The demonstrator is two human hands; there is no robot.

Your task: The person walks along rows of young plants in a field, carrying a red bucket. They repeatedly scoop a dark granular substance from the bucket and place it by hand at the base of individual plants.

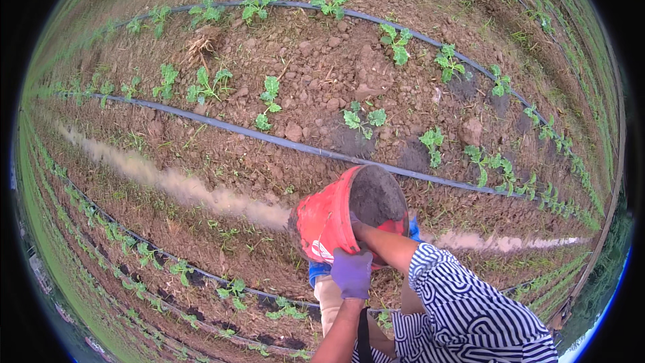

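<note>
A red plastic bucket point(322, 212) is tilted in front of my legs, its mouth facing up and to the right. Dark, fine soil-like material point(378, 194) lies inside it. My left hand point(351, 272), in a purple glove, grips the bucket's near rim. My right hand point(356, 225) reaches into the mouth; only a bit of its glove shows, and its fingers are hidden behind the rim. Just beyond the bucket runs a black drip irrigation hose point(302, 147). Leafy seedlings point(364, 118) grow past it, with dark patches of material point(355, 141) at the base of some.
A second drip hose point(368, 16) crosses the far side of the bed, lined with more seedlings. A muddy water furrow point(201, 192) passes beneath the bucket. Nearer rows point(232, 292) hold further plants and hoses. Clods and a dry straw clump point(201, 45) lie on the bed.
</note>
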